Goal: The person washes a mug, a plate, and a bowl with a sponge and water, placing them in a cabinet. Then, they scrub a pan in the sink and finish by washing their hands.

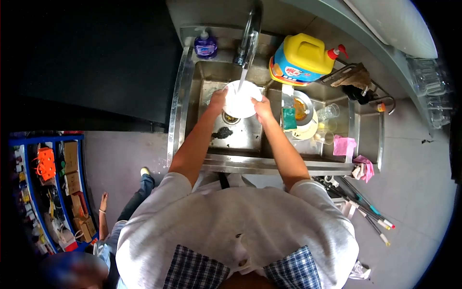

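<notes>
A white plate (241,102) is held over the left basin of the steel sink (197,139), under water running from the tap (249,41). My left hand (218,100) grips its left edge with the fingers closed. At the right edge, my right hand (262,108) holds the plate too, fingers bent round the rim. Beneath the plate the drain (231,118) partly shows, with dark scraps (222,133) beside it. To the right of my right hand, a green sponge (289,118) lies on the divider, beside stacked dishes (305,130).
A yellow and blue jug (298,60) and a purple soap bottle (205,46) stand behind the basins. Glasses (328,111) and a pink cloth (344,145) are at the right. Another person (103,245) is at the lower left, near blue shelves (60,180).
</notes>
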Demonstrator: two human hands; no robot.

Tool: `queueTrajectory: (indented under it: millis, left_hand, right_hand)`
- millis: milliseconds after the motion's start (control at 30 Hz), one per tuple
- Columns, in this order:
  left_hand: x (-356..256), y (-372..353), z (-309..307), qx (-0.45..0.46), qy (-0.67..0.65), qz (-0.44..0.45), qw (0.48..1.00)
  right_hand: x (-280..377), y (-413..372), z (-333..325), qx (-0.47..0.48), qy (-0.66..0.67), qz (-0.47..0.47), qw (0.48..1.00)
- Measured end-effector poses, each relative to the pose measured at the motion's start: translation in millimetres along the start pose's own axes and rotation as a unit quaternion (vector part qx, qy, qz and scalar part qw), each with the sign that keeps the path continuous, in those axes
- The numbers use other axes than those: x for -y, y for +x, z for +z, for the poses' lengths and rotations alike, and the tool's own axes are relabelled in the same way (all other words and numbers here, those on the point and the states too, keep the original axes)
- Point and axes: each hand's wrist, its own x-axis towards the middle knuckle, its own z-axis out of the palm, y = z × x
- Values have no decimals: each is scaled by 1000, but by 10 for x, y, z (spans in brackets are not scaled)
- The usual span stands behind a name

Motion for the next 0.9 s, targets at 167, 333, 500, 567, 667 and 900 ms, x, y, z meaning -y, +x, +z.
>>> queueTrajectory:
  millis: [167, 333, 500, 567, 667, 900]
  left_hand:
    - [21, 50, -55, 166, -287, 11, 943]
    - [237, -46, -154, 83, -189, -77, 975]
    - [72, -419, 8, -6, -202, -90, 975]
    - [73, -441, 3, 10, -226, -80, 971]
    - [44, -455, -52, 60, -258, -75, 961]
    - [213, -292, -221, 136, -324, -102, 931]
  right_hand:
    - [-83, 129, 58, 27, -9, -19, 999]
    - [263, 393, 102, -30, -370, -128, 920]
    - [662, 888, 614, -3, -537, -327, 778]
    - [617, 1204, 679, 2, -576, -314, 755]
    - [823, 1194, 713, 41, -626, -292, 722]
    - [950, 847, 435, -69, -456, -331, 823]
